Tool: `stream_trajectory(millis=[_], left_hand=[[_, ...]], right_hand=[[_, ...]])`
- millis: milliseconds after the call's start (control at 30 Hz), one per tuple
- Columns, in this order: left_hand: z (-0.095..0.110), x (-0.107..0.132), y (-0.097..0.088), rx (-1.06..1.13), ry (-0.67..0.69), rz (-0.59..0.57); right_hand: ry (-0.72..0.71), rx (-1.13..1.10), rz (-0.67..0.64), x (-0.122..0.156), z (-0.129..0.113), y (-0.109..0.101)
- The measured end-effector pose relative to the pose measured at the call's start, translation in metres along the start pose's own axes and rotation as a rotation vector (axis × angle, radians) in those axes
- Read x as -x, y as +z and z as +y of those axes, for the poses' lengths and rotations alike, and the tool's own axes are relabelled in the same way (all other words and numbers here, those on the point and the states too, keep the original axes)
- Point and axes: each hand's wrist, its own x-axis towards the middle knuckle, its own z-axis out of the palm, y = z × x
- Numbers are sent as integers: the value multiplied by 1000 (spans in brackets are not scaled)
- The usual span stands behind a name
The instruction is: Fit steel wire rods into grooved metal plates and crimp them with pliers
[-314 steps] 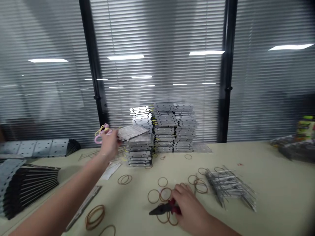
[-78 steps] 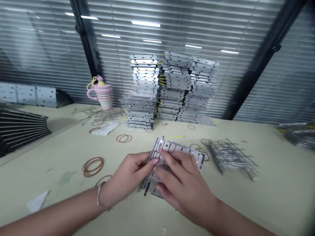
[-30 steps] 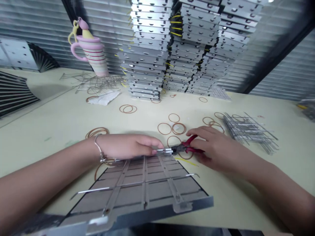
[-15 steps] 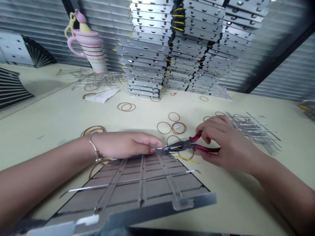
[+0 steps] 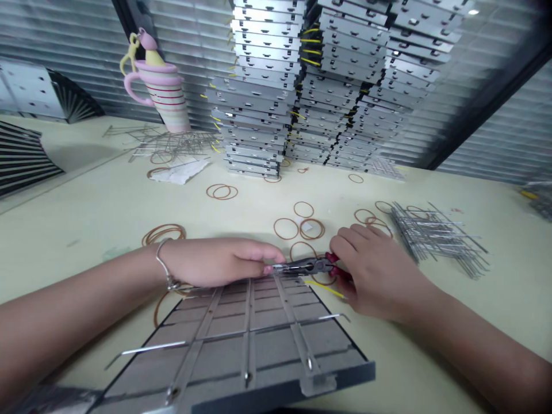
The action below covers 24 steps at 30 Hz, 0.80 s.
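Note:
A grey metal panel [image 5: 254,339] crossed by thin rods rests tilted toward me, its far edge on the table [image 5: 86,207]. My left hand [image 5: 215,261] lies curled over that far edge, fingertips pinching it. My right hand [image 5: 379,276] is closed round the red handles of pliers [image 5: 310,265]. The dark jaws of the pliers meet the panel's far edge right beside my left fingertips. A short yellow wire [image 5: 323,287] lies under the pliers.
Tall stacks of metal plates [image 5: 302,86] stand at the back. A pink striped cup [image 5: 161,86] stands to their left. Several brown rubber bands [image 5: 297,224] are scattered around. A bundle of wire rods [image 5: 435,236] lies at right, black fanned sheets [image 5: 21,158] at left.
My right hand has closed in over the pliers' handles, squeezing them together. The jaws stay at the panel's edge. My left hand has kept its hold.

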Motion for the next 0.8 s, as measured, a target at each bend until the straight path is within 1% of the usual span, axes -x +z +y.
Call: stream_trajectory(millis=[133, 367, 600, 800], left_hand=[[4, 2, 1, -47, -4, -10], [3, 2, 2, -62, -26, 1], [1, 1, 1, -46, 3, -29], [4, 1, 1, -56, 18, -46]], right_hand=[[1, 43, 20, -1, -5, 0], [66, 29, 65, 0, -11, 2], [106, 19, -4, -2, -12, 4], [101, 42, -9, -2, -14, 5]])
